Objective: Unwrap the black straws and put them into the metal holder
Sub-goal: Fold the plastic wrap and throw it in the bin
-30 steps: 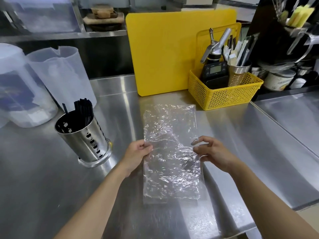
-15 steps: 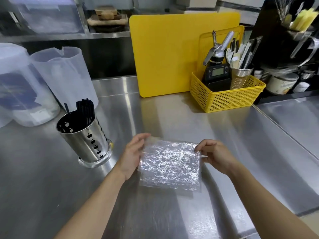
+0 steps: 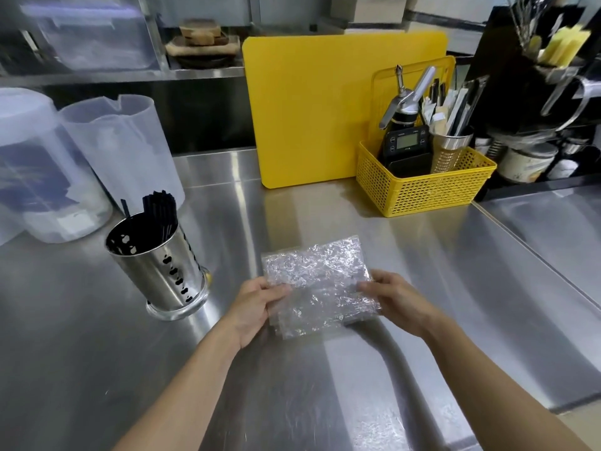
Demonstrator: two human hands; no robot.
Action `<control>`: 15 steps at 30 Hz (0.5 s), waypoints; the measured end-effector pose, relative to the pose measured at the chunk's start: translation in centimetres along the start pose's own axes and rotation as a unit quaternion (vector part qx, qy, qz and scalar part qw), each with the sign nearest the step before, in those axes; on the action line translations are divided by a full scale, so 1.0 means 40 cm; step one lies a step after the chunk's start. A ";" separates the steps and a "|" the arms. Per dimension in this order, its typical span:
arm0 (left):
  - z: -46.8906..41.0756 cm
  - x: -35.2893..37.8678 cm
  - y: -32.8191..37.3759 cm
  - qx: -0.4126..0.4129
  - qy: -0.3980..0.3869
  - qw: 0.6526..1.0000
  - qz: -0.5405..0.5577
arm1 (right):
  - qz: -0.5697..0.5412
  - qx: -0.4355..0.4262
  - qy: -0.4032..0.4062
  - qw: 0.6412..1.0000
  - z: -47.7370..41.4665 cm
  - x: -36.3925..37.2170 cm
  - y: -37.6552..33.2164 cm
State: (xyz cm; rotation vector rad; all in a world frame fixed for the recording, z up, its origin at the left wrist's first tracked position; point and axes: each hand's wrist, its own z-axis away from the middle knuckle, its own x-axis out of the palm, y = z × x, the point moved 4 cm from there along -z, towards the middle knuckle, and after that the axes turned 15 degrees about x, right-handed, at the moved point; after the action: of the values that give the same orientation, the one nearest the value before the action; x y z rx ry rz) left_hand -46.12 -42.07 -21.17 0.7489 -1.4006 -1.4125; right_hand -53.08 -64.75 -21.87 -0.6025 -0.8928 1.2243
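The clear crinkled plastic wrapper [image 3: 320, 284] lies folded in half on the steel counter [image 3: 439, 304], with nothing inside it. My left hand [image 3: 260, 304] grips its left edge and my right hand [image 3: 395, 299] grips its right edge. To the left stands the perforated metal holder [image 3: 161, 271], upright, with a bundle of black straws [image 3: 159, 211] leaning inside it.
Two translucent plastic jugs [image 3: 123, 141] stand at the back left. A yellow cutting board [image 3: 312, 109] leans at the back, and a yellow basket [image 3: 429, 185] with tools, a timer and a metal cup sits to its right. The counter's front edge runs near the lower right.
The wrapper lay flat at full length a second ago. Both hands folded its far half toward me, and it is now a half-length packet held at both sides.
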 end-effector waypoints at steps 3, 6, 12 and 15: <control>0.006 0.004 0.010 0.003 -0.044 0.997 -0.057 | 0.032 0.009 0.026 0.999 0.008 0.005 0.006; 0.023 0.008 0.010 -0.036 -0.094 0.991 -0.090 | 0.019 -0.005 0.042 0.999 0.010 0.000 -0.005; 0.025 0.006 0.044 0.051 -0.098 0.981 -0.158 | 0.008 -0.001 0.000 1.000 0.010 0.003 -0.001; 0.029 0.006 0.060 0.077 -0.112 0.981 -0.139 | -0.001 -0.003 -0.028 1.000 0.012 0.014 0.005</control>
State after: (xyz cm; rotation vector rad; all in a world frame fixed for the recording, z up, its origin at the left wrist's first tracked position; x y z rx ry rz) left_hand -46.75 -41.53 -18.63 0.9373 -1.6416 -1.6594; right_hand -53.54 -64.18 -21.62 -0.5746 -0.9447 1.2416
